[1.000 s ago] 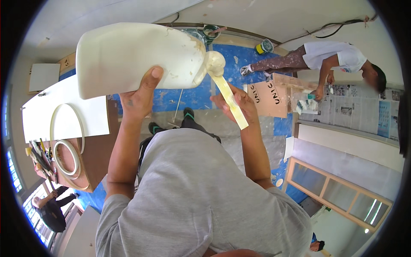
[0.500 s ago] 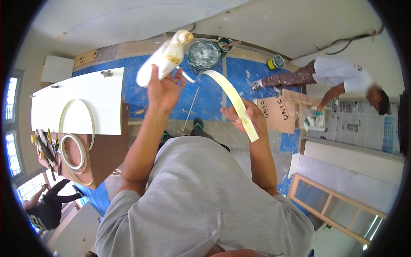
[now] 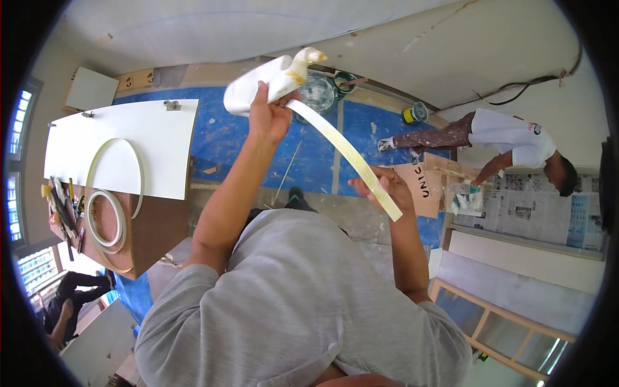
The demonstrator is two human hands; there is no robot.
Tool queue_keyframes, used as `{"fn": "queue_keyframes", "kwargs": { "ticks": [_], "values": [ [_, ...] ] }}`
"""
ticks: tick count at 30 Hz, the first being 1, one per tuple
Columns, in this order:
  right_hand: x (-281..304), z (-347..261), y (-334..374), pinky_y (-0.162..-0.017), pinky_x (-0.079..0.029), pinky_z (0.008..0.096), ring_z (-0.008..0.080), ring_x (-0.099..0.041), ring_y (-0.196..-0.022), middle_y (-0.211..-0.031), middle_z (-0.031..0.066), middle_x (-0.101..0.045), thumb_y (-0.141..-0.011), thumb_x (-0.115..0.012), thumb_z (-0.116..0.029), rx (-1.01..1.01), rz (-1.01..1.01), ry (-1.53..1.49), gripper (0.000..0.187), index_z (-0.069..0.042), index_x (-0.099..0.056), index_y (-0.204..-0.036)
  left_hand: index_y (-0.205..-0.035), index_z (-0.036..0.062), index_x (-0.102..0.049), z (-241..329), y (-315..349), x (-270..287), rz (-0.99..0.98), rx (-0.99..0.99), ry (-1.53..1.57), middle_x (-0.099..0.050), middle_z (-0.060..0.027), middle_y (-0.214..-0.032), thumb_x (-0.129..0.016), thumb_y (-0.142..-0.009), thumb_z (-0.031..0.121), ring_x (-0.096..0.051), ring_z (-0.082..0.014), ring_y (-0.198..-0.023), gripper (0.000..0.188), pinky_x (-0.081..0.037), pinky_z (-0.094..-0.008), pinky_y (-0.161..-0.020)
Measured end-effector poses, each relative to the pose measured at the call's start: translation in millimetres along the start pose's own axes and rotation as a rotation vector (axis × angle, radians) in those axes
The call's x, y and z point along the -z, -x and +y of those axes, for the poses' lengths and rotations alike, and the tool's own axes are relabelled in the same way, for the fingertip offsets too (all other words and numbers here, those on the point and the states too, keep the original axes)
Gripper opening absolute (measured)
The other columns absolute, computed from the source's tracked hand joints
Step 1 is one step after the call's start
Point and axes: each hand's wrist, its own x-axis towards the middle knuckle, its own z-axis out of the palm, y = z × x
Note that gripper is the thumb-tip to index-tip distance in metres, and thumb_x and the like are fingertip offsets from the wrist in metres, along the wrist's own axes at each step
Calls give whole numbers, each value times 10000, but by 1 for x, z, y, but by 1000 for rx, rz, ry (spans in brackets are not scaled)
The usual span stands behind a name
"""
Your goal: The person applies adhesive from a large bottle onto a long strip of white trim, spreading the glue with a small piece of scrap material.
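My left hand [image 3: 269, 122] is closed round a white plastic glue bottle [image 3: 255, 84], which lies tilted on its side with its nozzle to the right. Yellowish glue is smeared on the nozzle and neck. A long, pale edging strip [image 3: 338, 143] arcs from beside my left fingers down to my right hand [image 3: 390, 187]. Yellow, wet-looking glue coats the strip's lower part. My right fingers are closed on it near its lower end. Whether the left fingers also pinch the upper end, I cannot tell.
At left, a white panel [image 3: 122, 148] lies on a brown cabinet [image 3: 158, 232] with a coil of edging [image 3: 122, 226] and several tools. Buckets [image 3: 319, 97] stand ahead on blue floor sheeting. A co-worker [image 3: 509, 132] bends over newspaper at right; another person [image 3: 71, 303] is at lower left.
The bottle and my left hand have moved right, and the nozzle has turned from pointing up to pointing right. The strip is straighter, and my right hand has shifted slightly right and down.
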Motion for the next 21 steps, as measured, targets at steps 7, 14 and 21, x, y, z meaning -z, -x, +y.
{"fn": "queue_keyframes", "kwargs": {
  "ticks": [7, 14, 21],
  "values": [
    [42, 11, -13, -1059, -384, 525, 255, -571, -847, -951, 180, -654, -985, -322, -672, 128, -48, -679, 784, -51, -519, -1421, -1373, 4, -438, -5, -16, -92, -6, -247, -105, -545, -127, -1319, -576, -1025, 246, -577, -293, -1187, 447, -500, -478, -1021],
    [53, 63, -97, -1023, -388, 421, 178, -531, -973, -1403, 72, -538, -1003, -555, -375, 297, 695, -281, 527, -107, -472, -1448, -1395, 29, -438, -44, -24, -155, 100, -233, -251, -549, -117, -1332, -614, -1005, 280, -577, -273, -1192, 496, -490, -449, -1021],
    [-3, -20, -163, -884, -462, 273, 130, -546, -1010, -1248, 77, -552, -924, -693, -115, 628, 842, 283, 454, -17, -518, -1332, -1383, 35, -451, -60, -17, -159, 135, -241, -301, -571, -114, -1294, -600, -1009, 274, -612, -262, -1134, 468, -536, -408, -911]
  ]
}}
